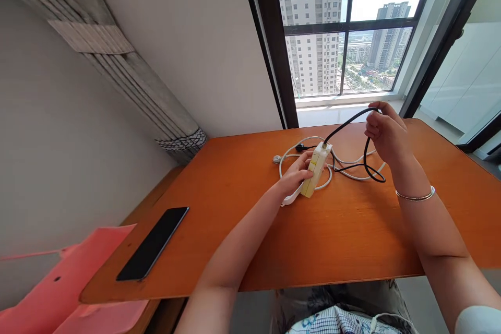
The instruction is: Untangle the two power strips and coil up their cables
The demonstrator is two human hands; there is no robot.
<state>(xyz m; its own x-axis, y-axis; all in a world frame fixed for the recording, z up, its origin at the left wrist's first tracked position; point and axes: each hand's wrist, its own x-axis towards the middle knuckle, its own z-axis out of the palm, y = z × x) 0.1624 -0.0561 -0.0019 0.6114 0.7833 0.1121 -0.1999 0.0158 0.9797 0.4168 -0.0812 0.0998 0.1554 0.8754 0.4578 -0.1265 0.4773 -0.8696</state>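
Observation:
My left hand (296,173) is closed around a yellowed power strip (313,175), which it holds tilted above the table. From the strip's far end runs a black cord (350,119). My right hand (385,130) pinches that cord some way along, lifting it in an arch. Below, the rest of the cord lies in a loose loop on the table. A black plug (300,147) rests behind my left hand. White cable (352,177) is coiled around and under the strip, with a white plug (277,159) at its left. Part of a white strip (291,197) shows beneath my left hand.
An orange-brown wooden table (332,245) spans the front. On its left side lies a black tablet-like device (154,245). A pink bag-like item (90,276) is beside the left edge. Behind stand a window (344,26) and a tied grey curtain (133,78).

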